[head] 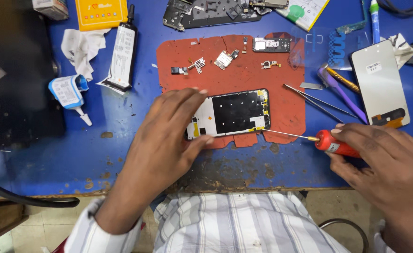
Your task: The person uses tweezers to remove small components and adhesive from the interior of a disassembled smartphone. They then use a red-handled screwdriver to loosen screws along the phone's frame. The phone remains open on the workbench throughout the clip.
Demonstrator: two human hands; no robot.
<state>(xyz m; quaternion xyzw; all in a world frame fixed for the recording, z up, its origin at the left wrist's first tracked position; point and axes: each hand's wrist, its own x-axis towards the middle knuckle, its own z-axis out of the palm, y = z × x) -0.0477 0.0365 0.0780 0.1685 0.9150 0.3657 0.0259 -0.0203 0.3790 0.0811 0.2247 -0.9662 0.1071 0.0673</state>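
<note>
An opened phone frame (237, 112) with a black inner plate lies on a red mat (234, 70). My left hand (166, 136) rests on the frame's left end, thumb and fingers pinching its edges. My right hand (386, 166) grips a red-handled screwdriver (335, 144) whose thin shaft points left, its tip near the frame's lower right corner. Small loose phone parts (224, 59) and a little circuit board (271, 44) lie on the mat's far half.
A black glue tube (122, 51), a blue-white bottle (68, 93), crumpled tissue (82, 47) and a yellow box (101, 13) sit left. Tweezers (321, 103), purple tool (342, 93), a spare screen (379, 82) lie right. A dismantled back cover (206, 11) is at the far edge of the blue table (122, 140).
</note>
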